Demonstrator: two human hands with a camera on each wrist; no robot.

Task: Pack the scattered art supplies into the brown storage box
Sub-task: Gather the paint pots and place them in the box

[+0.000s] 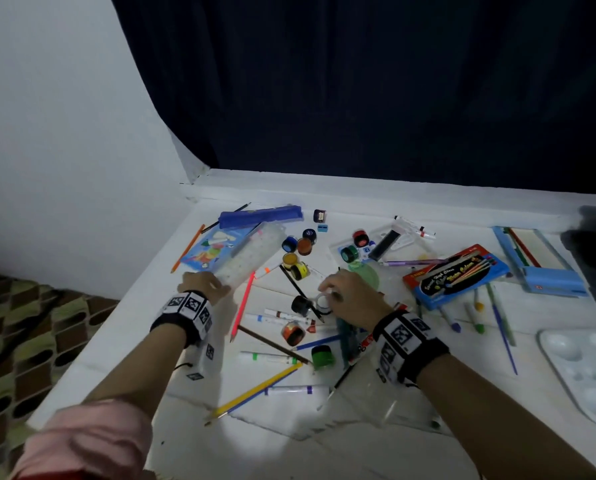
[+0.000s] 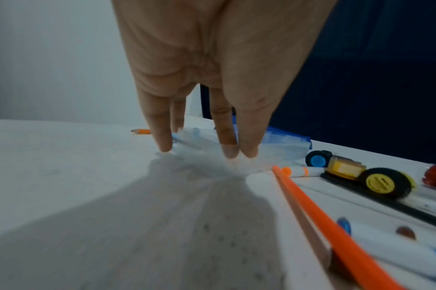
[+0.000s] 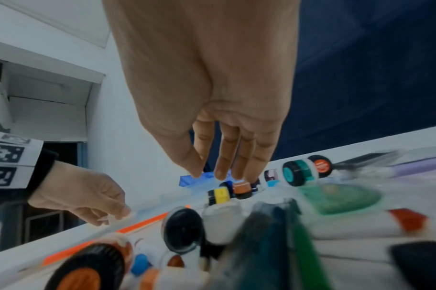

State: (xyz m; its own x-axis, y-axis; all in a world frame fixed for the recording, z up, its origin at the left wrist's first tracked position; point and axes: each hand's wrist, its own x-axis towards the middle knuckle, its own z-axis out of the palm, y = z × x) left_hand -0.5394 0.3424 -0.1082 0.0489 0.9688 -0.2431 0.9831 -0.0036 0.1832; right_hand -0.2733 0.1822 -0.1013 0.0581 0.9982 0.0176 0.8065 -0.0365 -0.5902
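While the left hand (image 1: 204,284) rests straight fingers on the clear plastic pencil case (image 1: 246,254), probably steadying it, the right hand (image 1: 350,294) hangs loosely spread over small round paint pots (image 3: 233,191).

Each forearm is bare down to a wide black wrist band (image 1: 185,315) fitted with white square panels printed with black-and-white fiducial markers. The band on the right wrist (image 1: 409,344) carries the same panel arrangement, with markers on its top and side faces. A pink sleeve (image 1: 92,441), pushed up and bunched, covers the left upper arm. Both hands are ungloved.
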